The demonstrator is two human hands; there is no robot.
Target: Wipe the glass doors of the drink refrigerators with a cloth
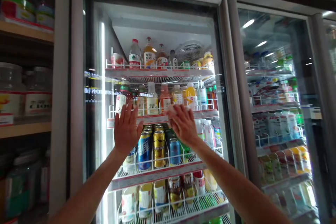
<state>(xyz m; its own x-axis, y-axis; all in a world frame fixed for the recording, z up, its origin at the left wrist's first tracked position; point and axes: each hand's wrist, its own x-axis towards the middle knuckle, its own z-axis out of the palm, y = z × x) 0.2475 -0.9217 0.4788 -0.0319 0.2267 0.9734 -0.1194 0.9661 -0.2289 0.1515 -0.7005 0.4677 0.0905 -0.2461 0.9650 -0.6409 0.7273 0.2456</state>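
Right in front of me stands the big drinks cooler (76, 87), its glass door (157, 15) shut and filling most of my view! On my right, a second cooler (311, 77) runs close alongside; on my left, a dark rack (26, 131) of plastic jars (38, 92) crowds the side. Between the two coolers, upright bars (230, 59) rise like a fence, the hard limit to the right; the grey frame marks the left edge. Behind the pane, wire shelves (157, 173) carry rows of bottles (191, 96) and cans (159, 148), all walled off from me. And there's room up top: a wide stretch of bare glass above my fingers, more pane to either side before the frame! Here's my left grip (127, 127), fingers extended and apart, nothing held, palm toward the glass. My right grip (182, 120) bends down over a crumpled white cloth (169, 109), which sits under my fingers at the pane, level with the second shelf, mid-door!
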